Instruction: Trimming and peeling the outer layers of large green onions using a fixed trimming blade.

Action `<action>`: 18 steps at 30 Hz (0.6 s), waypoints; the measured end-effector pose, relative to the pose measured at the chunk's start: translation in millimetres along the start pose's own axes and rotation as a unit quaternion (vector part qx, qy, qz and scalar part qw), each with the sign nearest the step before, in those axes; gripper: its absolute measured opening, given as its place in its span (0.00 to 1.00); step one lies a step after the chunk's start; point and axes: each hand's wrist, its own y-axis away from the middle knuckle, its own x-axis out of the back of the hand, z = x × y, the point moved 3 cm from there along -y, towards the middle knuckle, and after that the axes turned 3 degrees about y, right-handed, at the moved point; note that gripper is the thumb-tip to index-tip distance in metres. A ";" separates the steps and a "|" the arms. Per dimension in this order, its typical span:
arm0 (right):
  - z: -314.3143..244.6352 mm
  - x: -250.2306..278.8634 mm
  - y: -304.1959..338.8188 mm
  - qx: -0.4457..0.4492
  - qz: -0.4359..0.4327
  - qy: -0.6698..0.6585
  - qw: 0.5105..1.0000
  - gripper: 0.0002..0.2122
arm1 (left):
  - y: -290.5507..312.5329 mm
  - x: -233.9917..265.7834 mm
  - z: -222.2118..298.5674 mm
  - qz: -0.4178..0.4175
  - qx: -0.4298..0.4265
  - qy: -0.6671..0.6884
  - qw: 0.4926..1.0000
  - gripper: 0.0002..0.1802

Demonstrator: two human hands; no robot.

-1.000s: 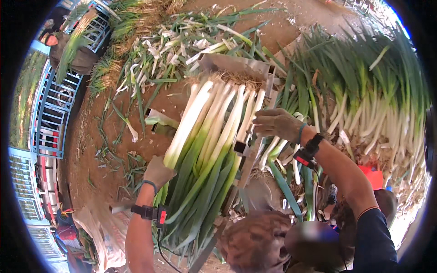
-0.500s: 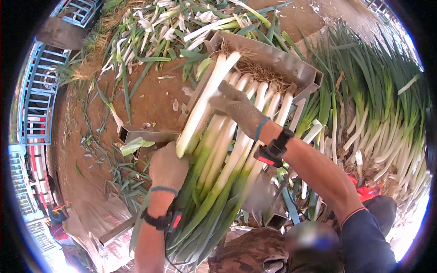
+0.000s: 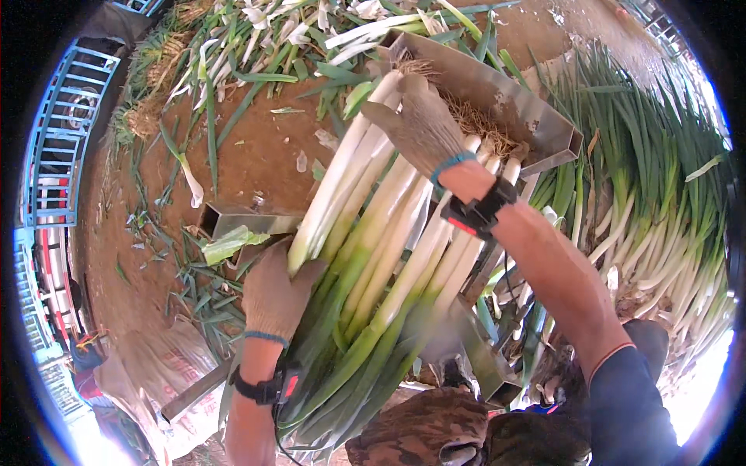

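A bundle of leeks [image 3: 388, 210] lies side by side in a metal rack [image 3: 513, 105], their roots toward its far end plate and green leaves running toward me. My left hand [image 3: 280, 291], in a knitted glove, is closed around the leftmost leek [image 3: 330, 186] where white turns green; some fingers are hidden beneath it. Over the white stems near the roots lies my right hand [image 3: 423, 128], also gloved, its thumb spread from the fingers and touching the upper ends of the left leeks.
More leeks [image 3: 629, 202] are piled at the right. Trimmed leaves and stalks [image 3: 287, 46] litter the ground at the back, with scraps [image 3: 214, 303] at the left. A square metal bar [image 3: 249, 221] juts out left of the rack. Blue railings [image 3: 66, 140] stand at far left.
My right hand has slid away from me along the stems to the root end. The leftmost leek now lies closer against the bundle, its top lower among the others. My left hand keeps its hold.
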 end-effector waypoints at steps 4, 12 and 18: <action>22.8 -19.7 -16.6 0.009 -0.016 0.046 0.999 0.26 | -13.3 -8.8 -4.4 -0.047 0.028 -0.098 0.994 0.26; 31.0 -1.5 8.3 -0.155 -0.209 -0.286 0.922 0.23 | -15.6 -10.4 3.4 -0.010 0.031 -0.086 0.996 0.26; 51.3 84.7 127.3 -0.252 -0.183 -0.480 0.820 0.18 | -16.5 -6.5 -1.3 -0.047 -0.019 -0.048 0.998 0.28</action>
